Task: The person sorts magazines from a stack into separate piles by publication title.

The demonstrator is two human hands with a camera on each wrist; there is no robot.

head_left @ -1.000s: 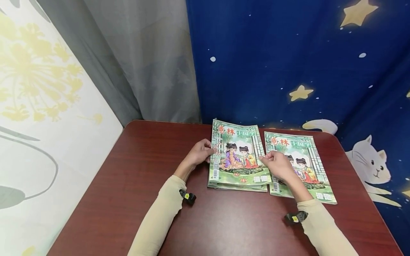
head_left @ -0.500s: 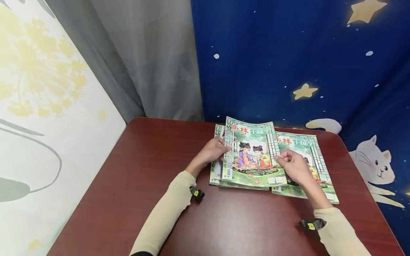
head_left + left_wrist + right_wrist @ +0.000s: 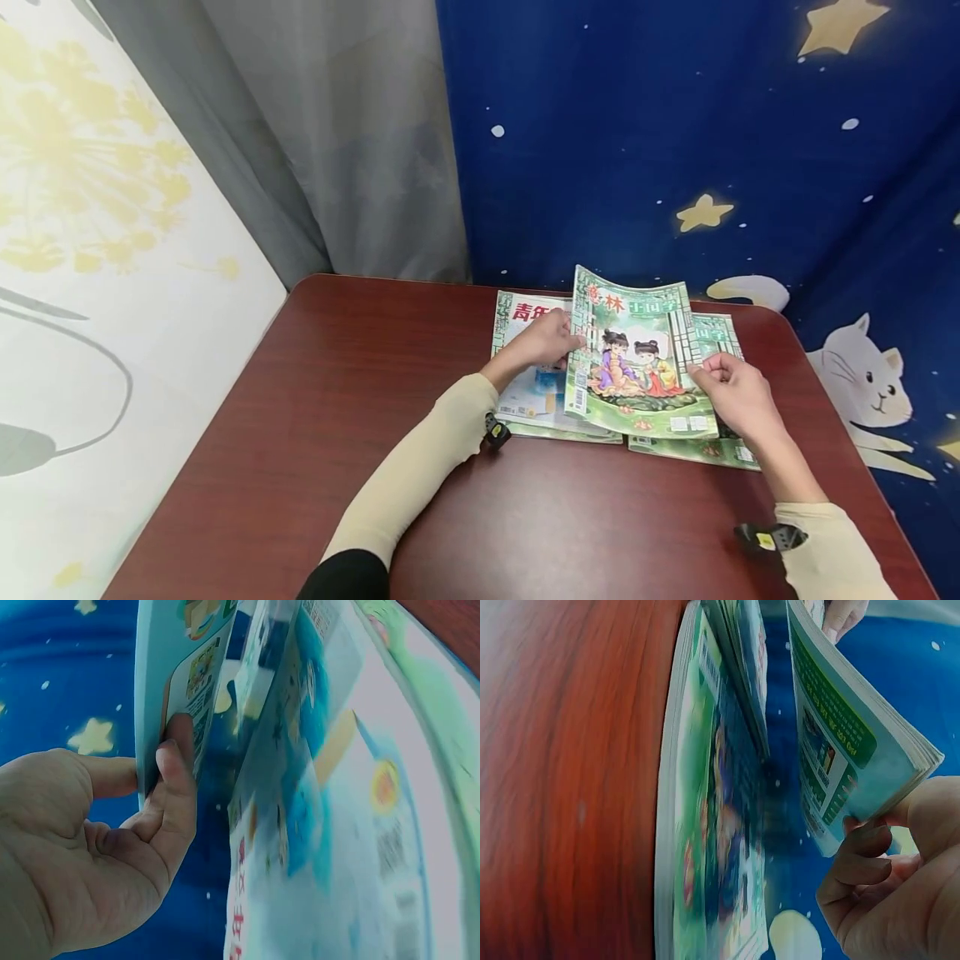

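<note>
Between both hands a green magazine [image 3: 637, 358] with two cartoon children on its cover is held up off the table. My left hand [image 3: 551, 340] pinches its left edge, thumb on the cover and fingers behind, as the left wrist view shows. At the opposite edge my right hand [image 3: 738, 396] pinches it between thumb and fingers. Under its left part lies a pale magazine [image 3: 525, 400] with red title characters, on top of a stack. Below its right part rests another green magazine [image 3: 720, 825], mostly covered in the head view.
The dark red wooden table [image 3: 360, 367] carries the magazines near its back edge. Behind it hang a grey curtain [image 3: 375, 150] and a blue curtain [image 3: 600, 150] with stars and a cat. A white patterned panel [image 3: 112, 250] stands along the left side.
Both hands have lifted the green magazine off the left stack and moved it right, over the right-hand magazine. The pale magazine beneath has come into view.
</note>
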